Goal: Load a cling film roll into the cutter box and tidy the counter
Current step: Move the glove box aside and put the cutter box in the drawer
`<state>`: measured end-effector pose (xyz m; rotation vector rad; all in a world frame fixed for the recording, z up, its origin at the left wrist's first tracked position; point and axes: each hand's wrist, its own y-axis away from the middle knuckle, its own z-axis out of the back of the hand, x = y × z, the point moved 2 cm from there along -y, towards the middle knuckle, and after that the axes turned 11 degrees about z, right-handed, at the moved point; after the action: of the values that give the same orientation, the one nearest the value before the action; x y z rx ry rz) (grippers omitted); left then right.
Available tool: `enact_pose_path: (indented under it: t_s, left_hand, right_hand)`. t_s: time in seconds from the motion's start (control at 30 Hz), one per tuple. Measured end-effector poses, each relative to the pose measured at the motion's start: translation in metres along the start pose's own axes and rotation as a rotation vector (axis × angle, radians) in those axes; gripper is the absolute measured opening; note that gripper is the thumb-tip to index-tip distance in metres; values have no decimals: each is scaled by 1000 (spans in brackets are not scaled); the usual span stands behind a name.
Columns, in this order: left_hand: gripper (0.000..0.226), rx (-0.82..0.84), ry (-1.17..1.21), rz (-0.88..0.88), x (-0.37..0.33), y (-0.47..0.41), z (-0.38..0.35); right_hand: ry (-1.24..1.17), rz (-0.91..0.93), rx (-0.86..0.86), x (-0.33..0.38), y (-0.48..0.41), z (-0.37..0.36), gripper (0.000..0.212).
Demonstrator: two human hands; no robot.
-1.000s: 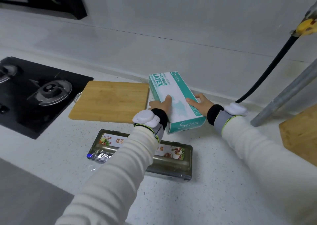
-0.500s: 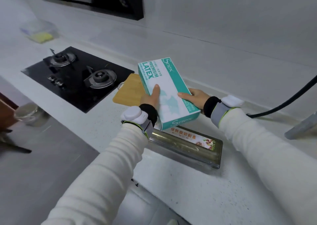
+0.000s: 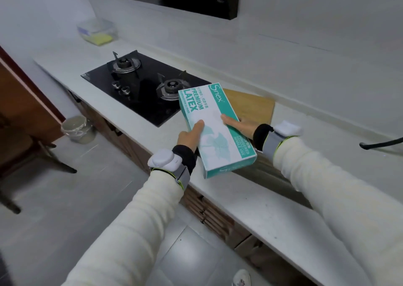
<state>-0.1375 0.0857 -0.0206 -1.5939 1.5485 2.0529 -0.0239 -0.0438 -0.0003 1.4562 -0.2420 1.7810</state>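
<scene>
While left hand pinches box, right hand mirrors.

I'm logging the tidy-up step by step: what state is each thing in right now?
glove box: held above the counter, tilted, gripped at both long sides.
left hand: grips the glove box, thumb on top.
right hand: grips the glove box, thumb on top.
hob: no flame visible on either burner.
cutting board: flat on the counter, partly behind the glove box.
</scene>
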Motion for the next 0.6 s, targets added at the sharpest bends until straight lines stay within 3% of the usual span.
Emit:
enact_pose_path:
  t_s: [0.07,0.2,0.33,0.5,0.6]
  left_hand:
    - [59,28,19,20,8,5,20]
    - [53,46,8,49,25,5,57]
    - [50,74,-14,61,47,-5,92]
    - [68,38,79,104,77,-23,121]
    - [59,-51,154,174,101,-40,136]
  right_hand:
    - [53,-48,-27,-1,-1,-22,80]
    - [80,-30,22,-3,2,-64,50]
    - [189,-8,37,-13,2,-101,58]
    - [208,-30,36,-31,3,-132,51]
    - [189,-42,49,-41,-1,-144,43]
